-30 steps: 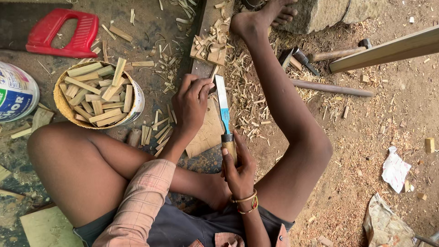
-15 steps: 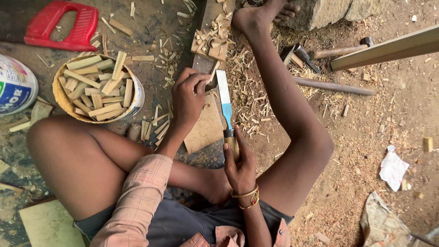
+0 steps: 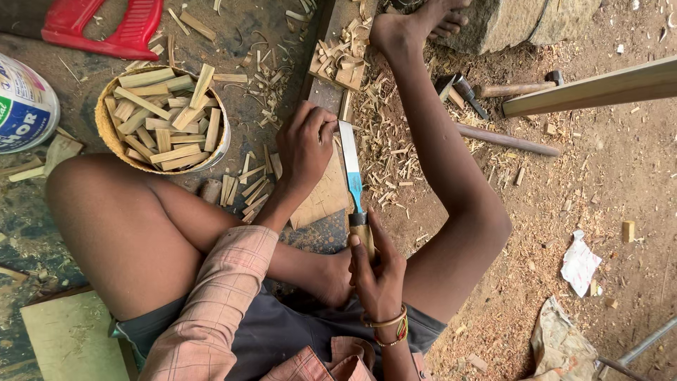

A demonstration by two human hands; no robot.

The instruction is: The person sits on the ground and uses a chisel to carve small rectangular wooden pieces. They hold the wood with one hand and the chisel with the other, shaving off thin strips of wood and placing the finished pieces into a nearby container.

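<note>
Your right hand [image 3: 377, 271] is wrapped tight around the wooden handle of the big knife [image 3: 350, 159], so the blade points away from you and stays steady. Your left hand [image 3: 305, 144] sits just left of the blade with its fingers curled shut, pressing down on a small wood piece [image 3: 344, 106] on the plank [image 3: 326, 201] so it cannot slip. The basket [image 3: 106, 130] of cut sticks waits farther left of the knife, easy to reach.
</note>
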